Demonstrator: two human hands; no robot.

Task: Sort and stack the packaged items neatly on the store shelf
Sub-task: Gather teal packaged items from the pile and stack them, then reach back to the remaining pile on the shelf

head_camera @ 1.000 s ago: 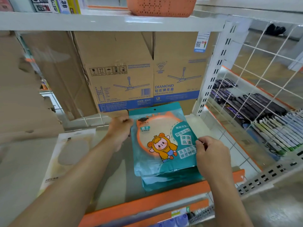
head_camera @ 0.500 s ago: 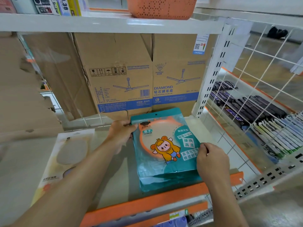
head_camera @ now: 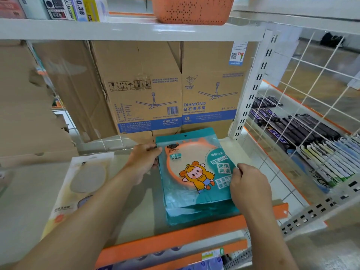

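I have the left hand [head_camera: 144,162] pinching the top mirror packet [head_camera: 194,172] at its far left corner, fingers curled round the edge. The right hand [head_camera: 249,184] grasps the same packet midway along its right edge, with the thumb on the printed face. Holding two opposite sides lets me turn and slide the packet, which I judge is why the hands sit there: it lies slightly askew on the teal stack [head_camera: 196,215] below, whose near edges stick out past it.

The stack rests on the shelf [head_camera: 148,211] near its front right corner, just behind the orange front edge and close to the white upright. I take that spot as chosen to face the goods forward, clear of the cardboard fan boxes [head_camera: 155,90] standing along the back edge. A pale packet [head_camera: 83,182] lies flat towards the left, well apart from the stack.

The fingertips of both hands are tucked out of sight under or behind the packet. I cannot count the packets in the stack, as only their edges show. The left forearm cuts off the pale packet's near corner. Beyond the wire mesh [head_camera: 311,90] on the right, rows of dark and light packets [head_camera: 303,133] are too blurred to identify.
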